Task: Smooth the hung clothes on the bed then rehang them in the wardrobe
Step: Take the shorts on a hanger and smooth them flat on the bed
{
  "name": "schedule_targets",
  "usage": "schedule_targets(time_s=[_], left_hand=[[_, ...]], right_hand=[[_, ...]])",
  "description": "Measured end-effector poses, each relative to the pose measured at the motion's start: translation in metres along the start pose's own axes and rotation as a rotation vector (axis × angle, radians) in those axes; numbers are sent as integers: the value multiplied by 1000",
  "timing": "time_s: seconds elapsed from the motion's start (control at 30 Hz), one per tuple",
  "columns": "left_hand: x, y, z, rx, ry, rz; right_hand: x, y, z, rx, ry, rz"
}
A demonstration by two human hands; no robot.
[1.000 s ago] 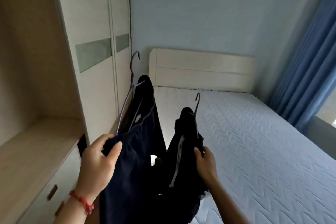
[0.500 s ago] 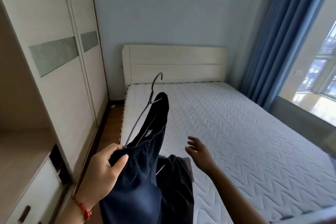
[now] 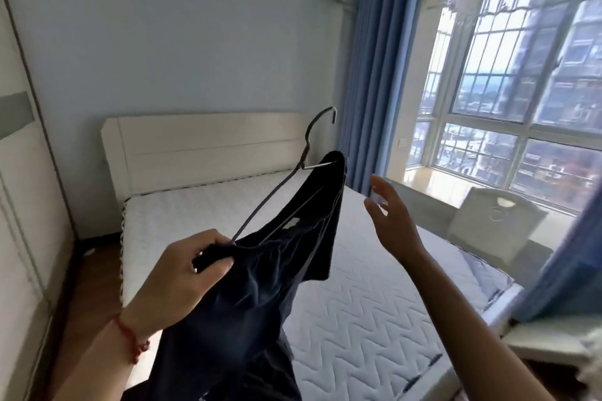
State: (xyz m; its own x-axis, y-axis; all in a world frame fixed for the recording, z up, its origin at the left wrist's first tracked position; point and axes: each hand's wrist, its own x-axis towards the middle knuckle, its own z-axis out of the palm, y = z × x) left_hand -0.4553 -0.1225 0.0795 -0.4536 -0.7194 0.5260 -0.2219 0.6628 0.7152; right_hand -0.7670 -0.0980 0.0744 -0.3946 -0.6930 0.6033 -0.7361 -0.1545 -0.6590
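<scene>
A dark navy garment (image 3: 260,286) hangs on a thin grey wire hanger (image 3: 293,172), held up over the near left part of the bed (image 3: 374,303). My left hand (image 3: 176,280) grips the garment's bunched edge and the hanger's lower end; a red string circles that wrist. My right hand (image 3: 391,221) is raised to the right of the garment with fingers spread, holding nothing. A second dark garment (image 3: 280,374) lies low behind the first, mostly hidden. The wardrobe (image 3: 22,205) stands at the left edge.
The bare quilted mattress meets a cream headboard (image 3: 202,146) at the far wall. Blue curtains (image 3: 374,75) and a large window (image 3: 521,91) fill the right side. A white chair (image 3: 492,225) stands beyond the bed. Wood floor (image 3: 94,286) runs between wardrobe and bed.
My right hand let go of the second hung garment, which dropped low, then rose open. The view swung right from the wardrobe toward the window, and my left hand carried its garment along.
</scene>
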Motion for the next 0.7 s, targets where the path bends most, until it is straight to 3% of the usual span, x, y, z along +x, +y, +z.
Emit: schedule_targets(time_s=[0.37,0.7], left_hand=[[52,35,115,-104,-356,228],[99,93,279,-221,-499,321]], right_hand=[[-31,81,-147,-268,174,205],[-42,188,-323,-449,178,301]])
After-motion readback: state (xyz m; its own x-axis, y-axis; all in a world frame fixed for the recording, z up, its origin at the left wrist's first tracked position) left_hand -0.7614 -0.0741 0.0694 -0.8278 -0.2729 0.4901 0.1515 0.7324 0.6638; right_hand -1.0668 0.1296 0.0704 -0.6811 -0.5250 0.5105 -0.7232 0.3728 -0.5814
